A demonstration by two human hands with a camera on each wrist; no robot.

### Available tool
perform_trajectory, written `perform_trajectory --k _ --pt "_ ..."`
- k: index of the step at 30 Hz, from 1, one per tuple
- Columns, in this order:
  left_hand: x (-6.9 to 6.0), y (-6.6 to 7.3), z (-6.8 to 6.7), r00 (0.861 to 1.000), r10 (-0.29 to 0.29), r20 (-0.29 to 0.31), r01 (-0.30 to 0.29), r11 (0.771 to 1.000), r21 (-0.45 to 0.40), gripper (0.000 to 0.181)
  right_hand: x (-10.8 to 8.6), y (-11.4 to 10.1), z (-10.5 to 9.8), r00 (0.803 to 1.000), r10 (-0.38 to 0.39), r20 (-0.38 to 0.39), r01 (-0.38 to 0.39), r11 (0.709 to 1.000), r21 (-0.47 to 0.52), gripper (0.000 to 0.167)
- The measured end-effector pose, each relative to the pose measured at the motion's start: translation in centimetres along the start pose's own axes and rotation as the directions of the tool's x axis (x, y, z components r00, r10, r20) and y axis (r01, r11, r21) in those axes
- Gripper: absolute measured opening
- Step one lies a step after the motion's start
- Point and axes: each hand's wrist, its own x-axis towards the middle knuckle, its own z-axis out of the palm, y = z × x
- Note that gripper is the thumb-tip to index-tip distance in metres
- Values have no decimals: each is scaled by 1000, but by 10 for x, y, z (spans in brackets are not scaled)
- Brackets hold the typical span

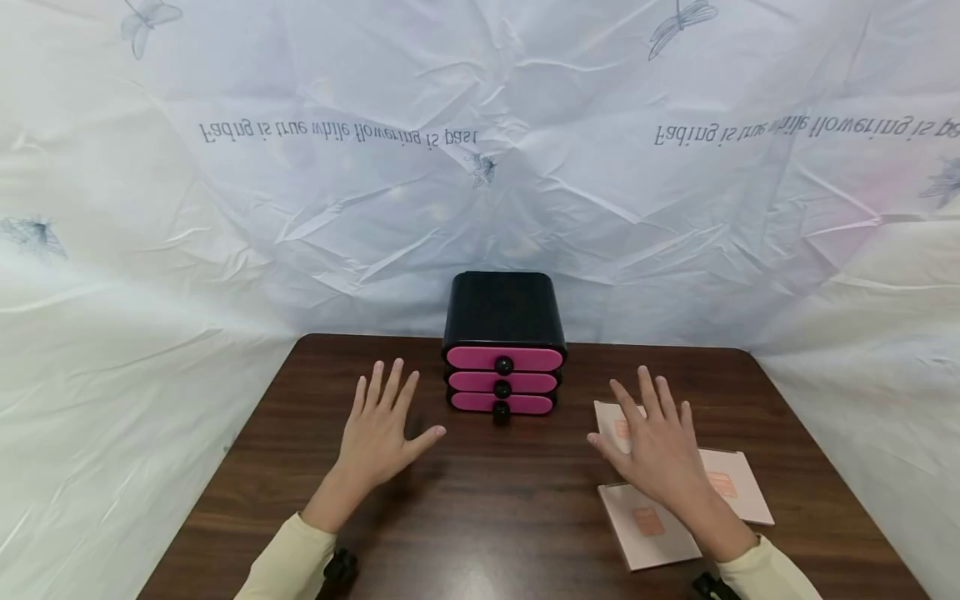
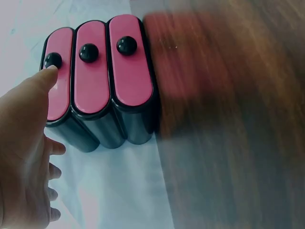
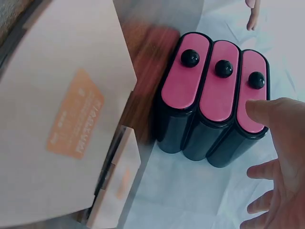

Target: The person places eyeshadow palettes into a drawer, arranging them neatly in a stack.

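A small black drawer box with three pink drawer fronts and round black knobs stands at the back middle of the table, its drawers closed. My left hand hovers to the left of it with fingers spread, holding nothing. On the other side, my right hand is also spread and bare, above several flat pale boxes with orange labels. One pale box lies nearest the front edge, another to the right, and a third is partly hidden behind my right hand.
The dark wooden table has rounded back corners. A wrinkled white printed sheet hangs behind it and along both sides, close to the back of the drawer box.
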Motion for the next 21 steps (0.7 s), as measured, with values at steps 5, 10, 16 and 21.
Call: perform_trajectory --k 5,10,16,21 --pt "8 -2 -7 999 15 -30 -16 1000 -7 98 3 1 -7 1000 -2 -2 2 1000 1 88" --pt "21 -4 -14 997 50 -51 -52 998 -34 95 8 0 -10 999 -23 -23 24 1000 20 86" --pt "39 -7 -19 989 115 -88 -122 989 -82 86 14 -8 -9 996 -52 -70 58 995 80 82" --pt "54 -9 -22 977 158 -143 -174 979 -111 81 18 -18 -9 998 -20 -53 27 989 145 78"
